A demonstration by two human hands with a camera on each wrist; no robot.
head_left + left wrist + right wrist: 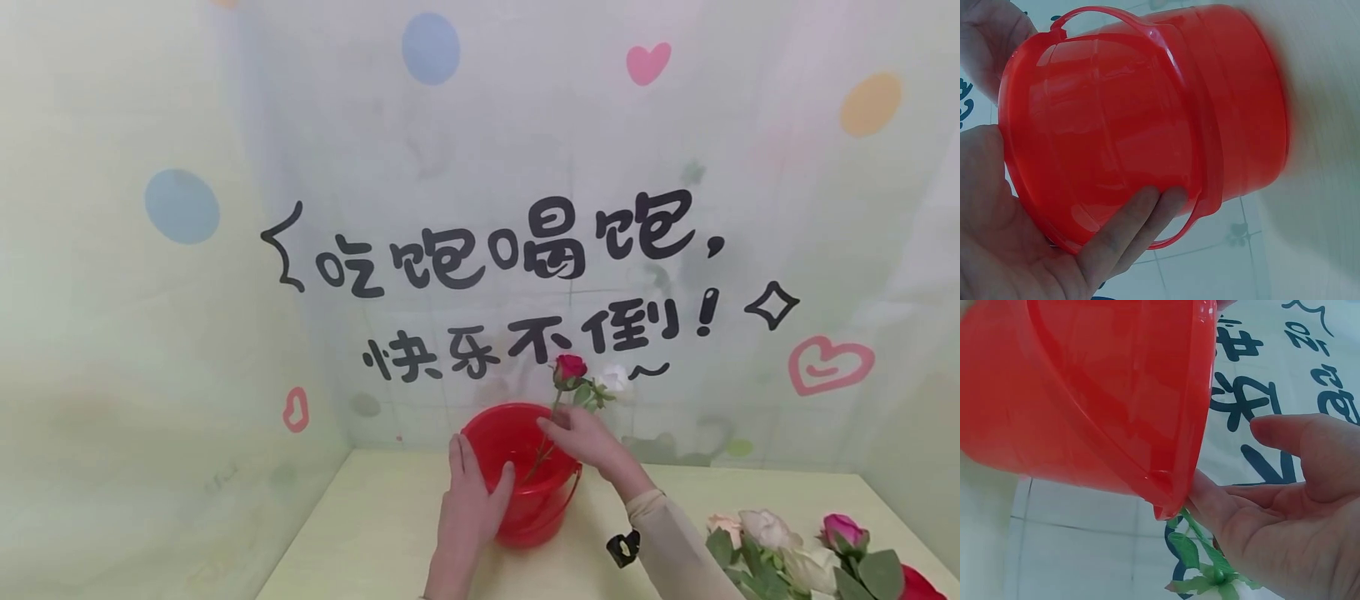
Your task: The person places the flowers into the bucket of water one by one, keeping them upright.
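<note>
A red plastic bucket (pixel 525 521) stands upright on the table. At its left side, my left hand (pixel 468 496) rests against the rim; two extended fingers (pixel 1132 228) lie along the bucket's outer wall and the thumb touches the rim. Over the far right rim is my right hand (pixel 588 437), thumb apart from the fingers, fingertips touching the rim in the right wrist view. A red rose (pixel 570 368) leans out of the bucket, its stem running down inside beside my right thumb. Behind the hand, a white flower (pixel 613 381) with green leaves hangs over the rim.
At the front right lie more flowers: pale roses (pixel 765 531), a magenta rose (pixel 846 533) and leaves, with a red object (pixel 921 583) partly cut off by the frame. A printed curtain (pixel 480 150) encloses the back and sides of the pale table (pixel 375 521).
</note>
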